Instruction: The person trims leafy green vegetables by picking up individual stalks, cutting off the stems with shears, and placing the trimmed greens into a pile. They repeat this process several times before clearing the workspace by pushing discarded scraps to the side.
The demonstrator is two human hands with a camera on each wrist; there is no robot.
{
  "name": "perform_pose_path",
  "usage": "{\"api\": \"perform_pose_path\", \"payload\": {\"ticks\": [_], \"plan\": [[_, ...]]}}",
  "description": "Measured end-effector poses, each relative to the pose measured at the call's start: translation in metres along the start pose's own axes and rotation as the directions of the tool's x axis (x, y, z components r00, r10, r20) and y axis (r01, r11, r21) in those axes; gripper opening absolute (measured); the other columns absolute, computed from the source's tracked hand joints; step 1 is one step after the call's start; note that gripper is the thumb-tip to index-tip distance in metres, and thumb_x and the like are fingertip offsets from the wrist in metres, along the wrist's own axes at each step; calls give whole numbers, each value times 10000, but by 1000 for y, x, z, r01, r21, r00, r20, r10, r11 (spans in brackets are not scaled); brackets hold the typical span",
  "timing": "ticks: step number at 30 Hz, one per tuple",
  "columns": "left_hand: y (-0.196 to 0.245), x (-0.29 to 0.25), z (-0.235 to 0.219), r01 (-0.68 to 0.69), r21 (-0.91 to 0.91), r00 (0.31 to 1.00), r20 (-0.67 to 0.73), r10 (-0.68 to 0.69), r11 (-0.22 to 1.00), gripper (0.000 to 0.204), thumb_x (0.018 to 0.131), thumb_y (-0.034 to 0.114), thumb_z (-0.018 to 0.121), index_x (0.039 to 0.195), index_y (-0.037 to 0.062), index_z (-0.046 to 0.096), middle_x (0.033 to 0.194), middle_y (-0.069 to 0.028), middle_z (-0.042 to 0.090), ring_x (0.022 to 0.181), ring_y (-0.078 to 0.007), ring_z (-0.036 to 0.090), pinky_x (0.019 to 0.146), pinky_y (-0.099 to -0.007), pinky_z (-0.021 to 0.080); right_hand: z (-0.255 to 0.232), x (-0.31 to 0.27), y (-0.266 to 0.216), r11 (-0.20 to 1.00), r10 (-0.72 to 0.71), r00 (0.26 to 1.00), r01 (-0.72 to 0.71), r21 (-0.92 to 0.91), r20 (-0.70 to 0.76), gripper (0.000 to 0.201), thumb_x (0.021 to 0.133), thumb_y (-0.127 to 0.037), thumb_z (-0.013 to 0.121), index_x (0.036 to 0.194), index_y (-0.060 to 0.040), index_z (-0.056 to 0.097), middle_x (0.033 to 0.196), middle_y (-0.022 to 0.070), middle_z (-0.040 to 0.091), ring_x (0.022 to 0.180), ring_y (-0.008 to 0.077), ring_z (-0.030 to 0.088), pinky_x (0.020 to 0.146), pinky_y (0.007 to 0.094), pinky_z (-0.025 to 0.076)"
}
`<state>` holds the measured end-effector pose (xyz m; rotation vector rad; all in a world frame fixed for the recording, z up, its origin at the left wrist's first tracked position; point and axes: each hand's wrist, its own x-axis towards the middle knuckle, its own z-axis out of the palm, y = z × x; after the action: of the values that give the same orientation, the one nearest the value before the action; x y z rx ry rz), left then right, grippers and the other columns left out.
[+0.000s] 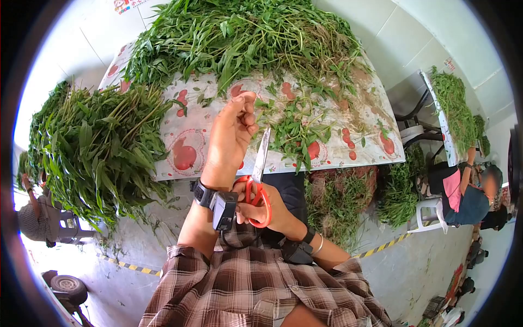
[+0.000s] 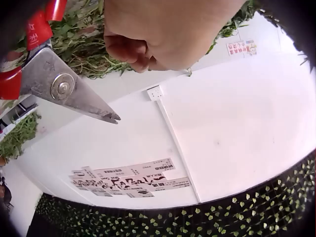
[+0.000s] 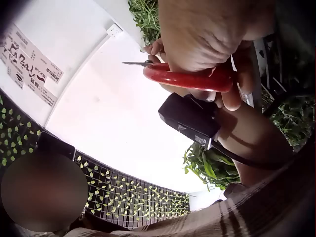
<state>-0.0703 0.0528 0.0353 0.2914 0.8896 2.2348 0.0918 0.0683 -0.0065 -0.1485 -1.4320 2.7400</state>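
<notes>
1. The right hand [image 1: 267, 210] has its fingers curled through the red handles of the scissors [image 1: 259, 180], grasping them low in front of the person's chest, below the near edge of the bench [image 1: 174, 139]

2. The scissors' long axis runs nearly straight away from the body: handles toward the plaid shirt [image 1: 256, 283], blades pointing up and forward to the patterned cloth. In the left wrist view the blades [image 2: 69, 91] lie together, tips meeting

3. The left hand [image 1: 231, 136] is raised just left of the blades, fingers curled in toward the palm. The left wrist view shows the fingers [image 2: 126, 49] folded; whether they pinch a thin stem I cannot tell, since nothing shows plainly between them

4. The scattered greens [image 1: 297, 128] lie on the bench just beyond and slightly right of the blade tips, so they sit along the scissors' own line. The left hand is the nearer of the two to them, beside the blade rather than behind it

5. A large heap of greens [image 1: 239, 38] covers the far part of the bench, and a second bundle [image 1: 92, 147] hangs over its left end, well apart from the scissors

6. More cuttings [image 1: 340, 204] lie on the floor below the bench, to the right of the right forearm
</notes>
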Motion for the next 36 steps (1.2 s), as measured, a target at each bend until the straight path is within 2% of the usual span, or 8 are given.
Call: {"api": "perform_pose_path", "payload": {"ticks": [7,13,19,20,25,29,33,36], "plan": [[-8,-6,4,-215,413,975,44,216,885,182,957,150,543,1057,39,647,821,28,552,692,-61,480,636,-221,403,0,-3,-8,993,15,997,-7,-116,71,206,873,15,612,1070,-3,552,868,43,640,688,107,630,601,235,498],[-14,-6,7,-492,778,843,313,437,392,171,905,40,580,1066,20,636,821,-32,558,639,-108,484,592,-245,421,-3,-2,-8,994,11,999,-6,-109,49,204,867,11,623,1055,-1,544,840,45,636,658,112,628,588,236,495],[-17,-7,6,-513,839,822,417,387,184,200,891,24,578,1083,27,633,814,-49,553,634,-101,473,579,-253,416,-2,-2,-9,987,48,997,-37,-159,63,185,872,-4,627,1037,-8,544,822,47,634,642,109,622,547,228,471],[-18,-5,5,-516,837,820,420,388,184,200,891,24,578,1083,27,633,814,-49,553,634,-101,473,579,-253,416,-2,0,-8,990,37,997,-26,-141,73,172,875,-9,625,1028,-10,545,808,44,629,640,107,621,533,225,463],[-8,-8,-1,-266,673,952,71,297,691,173,926,57,562,1072,37,650,743,47,526,599,-27,421,516,-201,341,-3,-1,-7,985,-43,999,44,-165,8,133,896,-60,620,999,-17,547,765,36,614,579,86,595,473,209,429],[3,-10,-16,-274,741,957,146,250,614,223,959,168,544,1100,33,653,746,55,553,596,-13,423,505,-188,343,-18,-1,-19,959,-73,989,34,-282,-128,136,912,-124,622,976,-25,554,720,34,605,516,69,559,433,198,404],[4,-24,-19,-76,650,970,223,-94,756,465,959,429,517,1173,31,629,936,-26,618,794,-82,530,692,-237,437,-22,7,-45,894,-4,974,-98,-437,-228,148,907,-129,633,993,-27,570,714,35,609,498,79,542,448,209,409],[0,-34,-19,-134,662,933,334,-130,738,532,951,484,508,1205,27,608,1044,-53,623,891,-119,553,787,-268,447,-25,17,-46,806,-33,971,-114,-581,-236,203,889,-171,663,863,-16,533,671,28,581,556,108,509,524,272,424]]}}
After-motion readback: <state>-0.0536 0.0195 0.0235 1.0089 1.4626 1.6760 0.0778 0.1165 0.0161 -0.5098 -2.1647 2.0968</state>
